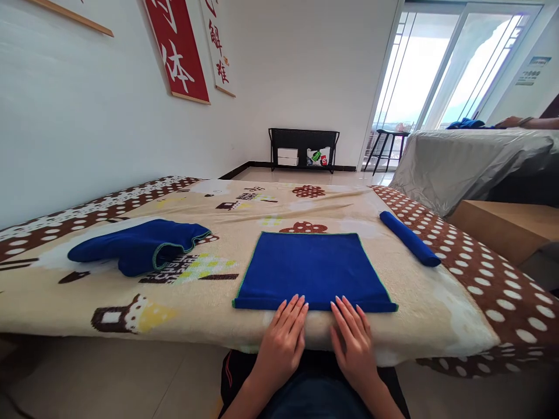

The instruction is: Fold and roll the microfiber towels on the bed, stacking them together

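Note:
A blue cloth point(312, 265) with green stitched edges lies spread on the patterned blanket point(209, 326), its near edge turned over into a narrow roll. My left hand point(286, 331) rests its straight fingertips on that rolled edge, left of the middle. To the right, my right hand point(351, 334) lies on the same edge with fingers stretched and thumb apart. Both palms face down. Off to the right sits a tightly rolled blue cloth point(409, 238). On the left is a crumpled blue cloth piece point(135, 244) shaped like a mitt, its green-edged opening facing right.
A black rack point(303, 139) with boxes and packets stands at the far wall. At the right are a cardboard box point(510, 224), a plastic-covered table point(471, 154) and a black stool point(386, 148). Another person's hand point(513, 121) touches blue cloth there. Scrolls hang on the left wall.

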Demonstrator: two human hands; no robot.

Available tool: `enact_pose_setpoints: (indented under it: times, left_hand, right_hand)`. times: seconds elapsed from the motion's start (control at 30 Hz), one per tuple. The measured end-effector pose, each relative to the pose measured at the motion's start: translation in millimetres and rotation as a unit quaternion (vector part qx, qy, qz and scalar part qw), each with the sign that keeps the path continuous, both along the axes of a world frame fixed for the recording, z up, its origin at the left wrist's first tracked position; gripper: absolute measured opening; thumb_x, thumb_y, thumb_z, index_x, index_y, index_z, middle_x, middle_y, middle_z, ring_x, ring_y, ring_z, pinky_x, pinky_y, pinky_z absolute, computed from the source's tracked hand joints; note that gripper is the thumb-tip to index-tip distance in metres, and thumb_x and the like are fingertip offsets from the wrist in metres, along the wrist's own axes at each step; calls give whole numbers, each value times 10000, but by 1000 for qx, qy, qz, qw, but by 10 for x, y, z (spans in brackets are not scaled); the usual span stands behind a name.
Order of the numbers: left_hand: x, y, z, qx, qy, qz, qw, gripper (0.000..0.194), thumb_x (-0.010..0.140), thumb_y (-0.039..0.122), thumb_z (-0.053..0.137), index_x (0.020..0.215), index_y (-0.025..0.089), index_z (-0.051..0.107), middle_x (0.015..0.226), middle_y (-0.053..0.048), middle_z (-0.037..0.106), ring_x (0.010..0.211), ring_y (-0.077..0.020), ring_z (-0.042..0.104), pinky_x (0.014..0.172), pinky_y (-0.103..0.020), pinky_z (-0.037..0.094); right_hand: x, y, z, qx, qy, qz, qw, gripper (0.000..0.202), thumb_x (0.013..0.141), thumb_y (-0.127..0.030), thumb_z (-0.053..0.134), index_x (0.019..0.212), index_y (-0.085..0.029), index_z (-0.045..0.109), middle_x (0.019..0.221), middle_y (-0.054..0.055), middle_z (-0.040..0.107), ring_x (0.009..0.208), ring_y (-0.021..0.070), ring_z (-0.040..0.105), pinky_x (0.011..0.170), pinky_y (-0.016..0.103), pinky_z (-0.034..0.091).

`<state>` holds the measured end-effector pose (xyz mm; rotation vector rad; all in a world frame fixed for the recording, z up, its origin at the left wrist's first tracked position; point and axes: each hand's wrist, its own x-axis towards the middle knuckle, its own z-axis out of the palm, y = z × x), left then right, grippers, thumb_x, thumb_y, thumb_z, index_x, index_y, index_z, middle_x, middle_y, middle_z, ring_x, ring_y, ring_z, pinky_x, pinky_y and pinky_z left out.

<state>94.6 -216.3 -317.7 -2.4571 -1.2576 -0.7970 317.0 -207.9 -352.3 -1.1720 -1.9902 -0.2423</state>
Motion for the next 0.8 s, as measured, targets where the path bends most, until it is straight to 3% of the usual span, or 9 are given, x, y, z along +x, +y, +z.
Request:
enact_pose_setpoints:
  times: [0.17,0.33,0.5,0.7,0.8]
  left_hand:
    - [162,19,20,-15,22,-24,999,654,932,110,423,1560,168,250,1566,-83,376,1465,-237,326,1187,-456,360]
    - [-3,61,-10,8,41,-5,999,643,937,113,421,1556,170,259,1549,-80,406,1453,-234,351,1174,-454,363]
    - [-434,73,-52,27,48,28,998,630,940,130,448,1547,171,285,1522,-76,452,1425,-223,402,1159,-419,364]
    - [-1109,63,-119,61,3,67,996,597,931,117,481,1504,246,377,1442,-54,554,1340,-220,513,1122,-430,372]
    - [-1335,65,-146,63,-15,91,994,572,928,117,480,1473,279,421,1409,-42,586,1296,-221,555,1103,-437,375]
  right_hand:
    - [-238,-7,52,-20,-48,61,997,709,932,-170,473,1580,-242,197,1545,46,394,1433,268,376,1142,500,385]
    - [-127,38,55,10,-75,41,996,664,944,-160,475,1565,-225,248,1513,42,445,1417,240,406,1156,468,371]
    - [238,83,0,27,-67,17,997,608,953,-173,500,1535,-227,332,1467,40,509,1388,224,447,1156,438,358]
    - [855,144,-76,20,-20,-19,999,488,974,-224,492,1458,-267,452,1427,41,551,1319,229,521,1108,452,386]
    - [1133,169,-94,14,1,-48,999,408,977,-293,501,1384,-282,529,1377,36,594,1276,243,554,1073,470,389]
